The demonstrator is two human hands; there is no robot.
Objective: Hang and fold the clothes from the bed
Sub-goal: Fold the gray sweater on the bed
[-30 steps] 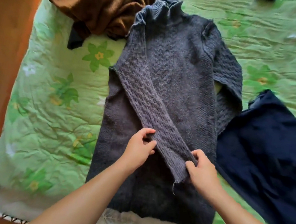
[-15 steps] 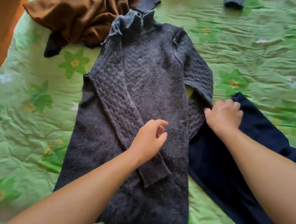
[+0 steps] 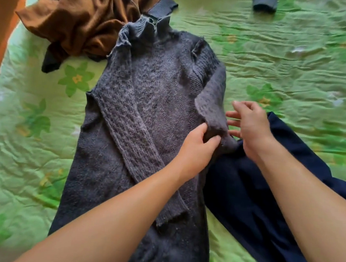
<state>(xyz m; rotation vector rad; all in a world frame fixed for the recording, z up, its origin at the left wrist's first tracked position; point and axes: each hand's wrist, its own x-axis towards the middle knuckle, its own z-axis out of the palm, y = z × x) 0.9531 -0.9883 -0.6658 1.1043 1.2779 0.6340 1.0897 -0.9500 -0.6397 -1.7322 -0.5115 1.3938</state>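
Head view, looking down at a bed w/ a green flowered quilt. A dark grey knit sweater lies flat along the middle of the bed, collar at the far end, hem nearest the viewer. One sleeve is already folded diagonally across the front, cuff ending near the hem. The other sleeve is bunched at the sweater's right edge.

Left hand reaches across the sweater and pinches that bunched sleeve between thumb and fingers, closed on the knit. Right hand is just beside it, fingers spread and loose; it touches or nearly touches the sleeve but isn't clearly holding anything.

Other clothes: a crumpled brown top at the far left touching the sweater's collar area, and a navy garment spread flat on the right, its edge tucked against or under the sweater. A small dark item sits at the far edge, unclear what.

Handling, as a judgement: thick, chunky knit, so prob. soft, floppy, fairly heavy for a garment, and stretchy; no stiffness to hold a crease. Fuzzy surface should grip the quilt, not slide. Best taken at the cuff and near the shoulder seam, lifted not dragged, to avoid pulling it out of shape.
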